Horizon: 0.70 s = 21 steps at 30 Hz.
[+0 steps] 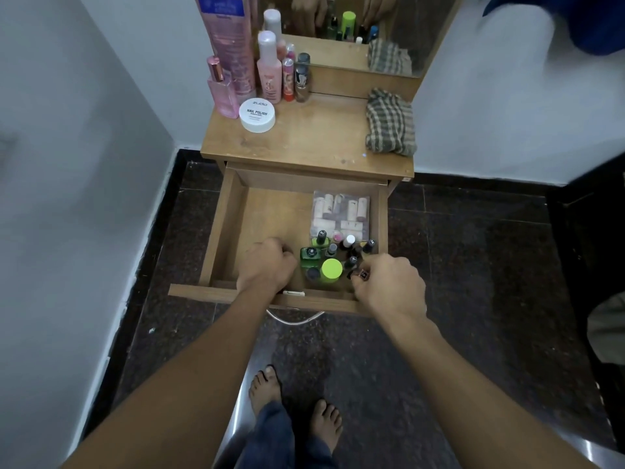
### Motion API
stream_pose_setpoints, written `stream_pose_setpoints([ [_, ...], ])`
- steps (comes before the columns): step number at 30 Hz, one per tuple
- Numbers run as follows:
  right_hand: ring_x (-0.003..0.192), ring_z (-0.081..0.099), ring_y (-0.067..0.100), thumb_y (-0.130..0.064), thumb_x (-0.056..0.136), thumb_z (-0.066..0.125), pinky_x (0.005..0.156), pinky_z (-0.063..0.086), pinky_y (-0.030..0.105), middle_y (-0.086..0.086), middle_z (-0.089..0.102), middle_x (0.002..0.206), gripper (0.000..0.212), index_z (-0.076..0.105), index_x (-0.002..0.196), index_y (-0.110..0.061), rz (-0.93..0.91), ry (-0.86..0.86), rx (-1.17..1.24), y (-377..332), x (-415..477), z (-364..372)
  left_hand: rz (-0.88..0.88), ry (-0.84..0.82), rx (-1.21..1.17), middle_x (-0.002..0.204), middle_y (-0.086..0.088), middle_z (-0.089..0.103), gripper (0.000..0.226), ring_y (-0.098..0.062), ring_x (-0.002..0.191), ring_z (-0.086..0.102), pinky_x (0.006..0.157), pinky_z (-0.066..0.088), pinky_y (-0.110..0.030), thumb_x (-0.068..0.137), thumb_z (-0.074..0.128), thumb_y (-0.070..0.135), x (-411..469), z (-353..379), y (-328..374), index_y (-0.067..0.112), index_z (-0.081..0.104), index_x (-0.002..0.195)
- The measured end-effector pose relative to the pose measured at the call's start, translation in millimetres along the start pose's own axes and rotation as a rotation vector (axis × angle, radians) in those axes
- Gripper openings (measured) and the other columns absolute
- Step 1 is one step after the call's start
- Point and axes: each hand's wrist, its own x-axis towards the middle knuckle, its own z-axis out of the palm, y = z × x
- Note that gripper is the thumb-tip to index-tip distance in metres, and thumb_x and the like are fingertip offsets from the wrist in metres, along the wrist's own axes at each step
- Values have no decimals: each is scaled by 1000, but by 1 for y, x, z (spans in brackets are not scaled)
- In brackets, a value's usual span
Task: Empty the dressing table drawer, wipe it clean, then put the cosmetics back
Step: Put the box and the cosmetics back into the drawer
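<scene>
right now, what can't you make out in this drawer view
Head view:
- left hand: its back hides whether the curled fingers hold anything.
- small dark bottle pinched by right hand: label too small.
- clear pouch: labels inside unreadable.
- tall pink bottle: cut off by top edge.
</scene>
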Motion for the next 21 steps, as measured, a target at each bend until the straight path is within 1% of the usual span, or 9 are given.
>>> stream_pose_setpoints([
  [3,91,66,35,-35,91,64,75,55,40,8,68,94,18,72,96,-19,-15,-18,-49,-2,5,9,3,4,-6,110,-12,72,32,-33,104,63,93,54,-42,91,49,21,-1,0,1,20,74,111],
  [7,92,67,34,-36,91,66,77,55,39,9,69,97,21,69,98,-17,-14,-25,-82,-3,10,16,11,2,5,109,-12,72,32,-32,103,63,92,54,-41,92,49,22,2,1,0,19,74,112],
  [13,90,67,33,-33,89,67,74,54,37,7,69,95,18,67,95,-16,-10,-38,-94,-5,15,17,23,-8,22,107,-9,74,30,-30,101,64,91,54,-40,94,50,23,4,2,-1,21,74,111],
  [16,90,67,32,-38,87,69,70,51,35,6,68,95,22,70,98,-19,-5,-50,-106,-5,14,13,30,-4,28,106,-9,74,29,-30,100,65,90,54,-39,93,50,23,5,1,-1,21,74,110],
  [19,88,67,29,-46,86,71,70,54,34,3,66,92,25,71,98,-24,-7,-60,-121,-7,10,-2,21,-11,27,106,-9,74,29,-30,101,65,87,52,-36,93,50,23,6,-1,-1,22,73,110],
  [21,85,67,27,-49,84,71,69,53,33,1,66,88,28,72,98,-24,3,-35,-101,-13,10,-19,13,-14,29,108,-9,73,29,-30,102,64,86,50,-36,93,49,24,5,-2,-1,22,71,112],
])
